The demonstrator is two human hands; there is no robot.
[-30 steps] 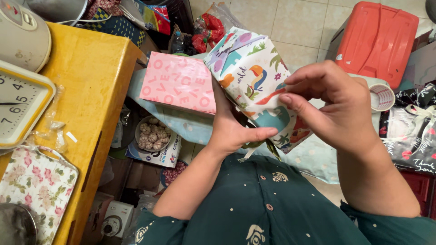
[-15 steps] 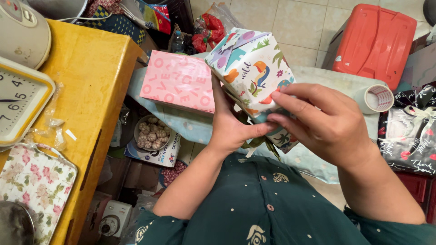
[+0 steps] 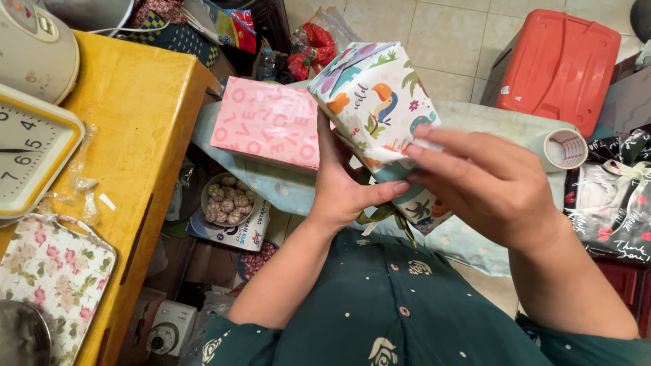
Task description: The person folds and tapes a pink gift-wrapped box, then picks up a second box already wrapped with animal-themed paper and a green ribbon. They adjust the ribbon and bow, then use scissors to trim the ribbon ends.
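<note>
A box wrapped in white paper with toucans, leaves and dinosaurs [image 3: 369, 102] is held up in front of me. My left hand [image 3: 342, 190] grips its lower left side, thumb pressed along the bottom edge. My right hand [image 3: 481, 183] lies flat over the box's right lower end, fingers pressing the folded paper down. A green ribbon [image 3: 390, 217] hangs under the box.
A pink lettered gift box [image 3: 264, 122] lies on a pale blue cloth [image 3: 285, 186]. A tape roll [image 3: 563, 148] and a black gift bag [image 3: 614, 196] sit at right, a red plastic stool [image 3: 559, 61] behind. A yellow table [image 3: 129, 129] with a clock [image 3: 27, 152] stands left.
My right hand has dropped from a pinch above the box's end to lying flat on it. The box has tipped slightly upward.
</note>
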